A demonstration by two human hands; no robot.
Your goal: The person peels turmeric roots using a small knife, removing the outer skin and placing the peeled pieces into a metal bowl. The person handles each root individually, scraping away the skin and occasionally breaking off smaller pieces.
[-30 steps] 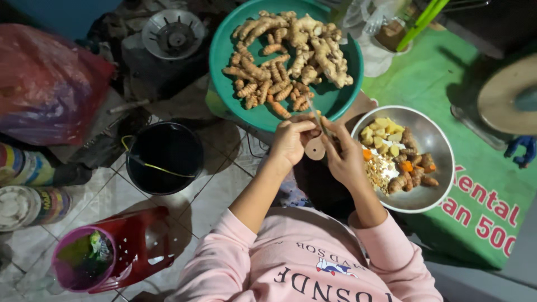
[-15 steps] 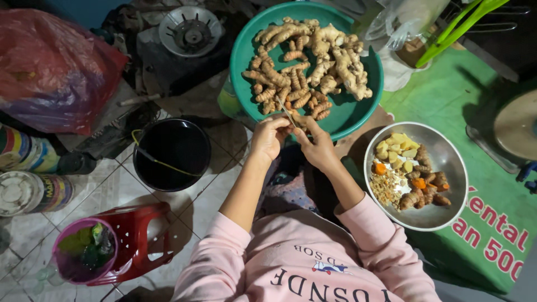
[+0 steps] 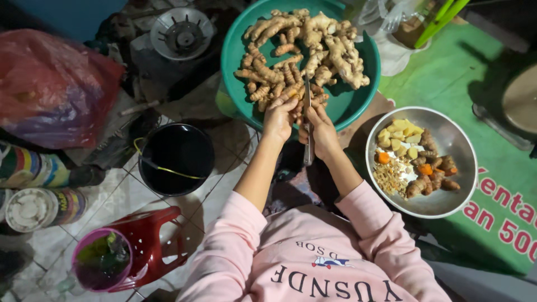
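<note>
Seen from above, at centre frame: left hand (image 3: 278, 116) closed around a small root (image 3: 282, 99) at the near rim of the green basin (image 3: 238, 42), upper middle, heaped with pale knobbly roots. Right hand (image 3: 320, 130) just beside it, gripping a knife (image 3: 307, 120) with blade pointing up toward the heap. Right of centre: steel bowl (image 3: 456, 137) with peeled pieces. Left of centre: black bucket (image 3: 176, 159); lower left: red stool (image 3: 151, 237).
</note>
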